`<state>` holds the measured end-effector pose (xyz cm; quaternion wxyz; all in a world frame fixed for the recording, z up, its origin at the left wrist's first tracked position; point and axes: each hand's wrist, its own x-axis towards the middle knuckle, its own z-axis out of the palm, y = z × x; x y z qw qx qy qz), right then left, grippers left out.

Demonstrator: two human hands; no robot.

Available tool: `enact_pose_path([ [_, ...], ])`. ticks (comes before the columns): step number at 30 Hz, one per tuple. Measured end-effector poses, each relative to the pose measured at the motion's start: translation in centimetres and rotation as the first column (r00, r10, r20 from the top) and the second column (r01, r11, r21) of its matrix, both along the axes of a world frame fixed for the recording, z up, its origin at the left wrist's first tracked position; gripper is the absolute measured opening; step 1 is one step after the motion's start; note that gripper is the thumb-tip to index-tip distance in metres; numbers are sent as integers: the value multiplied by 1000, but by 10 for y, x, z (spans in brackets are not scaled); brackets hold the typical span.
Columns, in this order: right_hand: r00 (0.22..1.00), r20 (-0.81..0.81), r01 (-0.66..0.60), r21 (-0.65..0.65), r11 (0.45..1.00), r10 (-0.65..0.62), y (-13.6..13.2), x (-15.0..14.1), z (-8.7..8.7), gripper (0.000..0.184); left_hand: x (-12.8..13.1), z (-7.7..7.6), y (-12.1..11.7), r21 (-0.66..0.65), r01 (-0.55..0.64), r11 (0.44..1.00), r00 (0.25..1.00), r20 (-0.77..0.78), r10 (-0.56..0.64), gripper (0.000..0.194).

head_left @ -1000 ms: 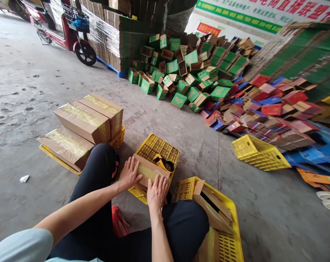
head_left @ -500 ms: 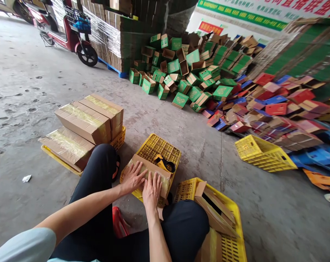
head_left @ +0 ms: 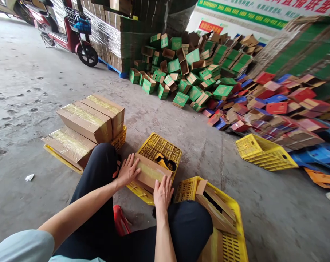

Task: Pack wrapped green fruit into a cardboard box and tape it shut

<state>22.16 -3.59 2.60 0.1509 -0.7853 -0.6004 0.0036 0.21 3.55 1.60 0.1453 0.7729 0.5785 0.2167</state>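
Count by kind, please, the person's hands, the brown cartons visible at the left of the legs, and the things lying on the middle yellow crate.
Hands: 2, left hand and right hand
Stacked cartons at the left: 3 visible
Carton near both hands, on the crate: 1
Black-and-yellow tool, on the crate: 1
Total: 7

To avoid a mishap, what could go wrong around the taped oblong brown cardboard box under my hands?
Pushing the taped box forward could knock the yellow-and-black handheld tool off the gridded yellow plastic crate; it lies just beyond.
The open-flapped brown cardboard box sits tilted in the perforated yellow plastic crate beside your right knee, which might bump it.
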Motion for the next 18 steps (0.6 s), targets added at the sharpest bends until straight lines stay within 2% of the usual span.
enact_pose_path([
  [3,998,-61,-13,81,997,18,0,13,-9,82,-4,-9,7,-48,-30,998,993,111,35,67],
  [7,996,-77,-31,133,991,41,2,16,-16,85,1,-18,10,16,-41,999,985,168,37,68],
  [14,1000,-8,-21,73,997,22,-2,7,-15,93,6,-13,1,112,-30,993,999,48,25,74],
  [18,998,61,1,-17,1000,0,-8,-7,-6,84,10,-5,-14,150,104,983,993,-72,-94,68],
])
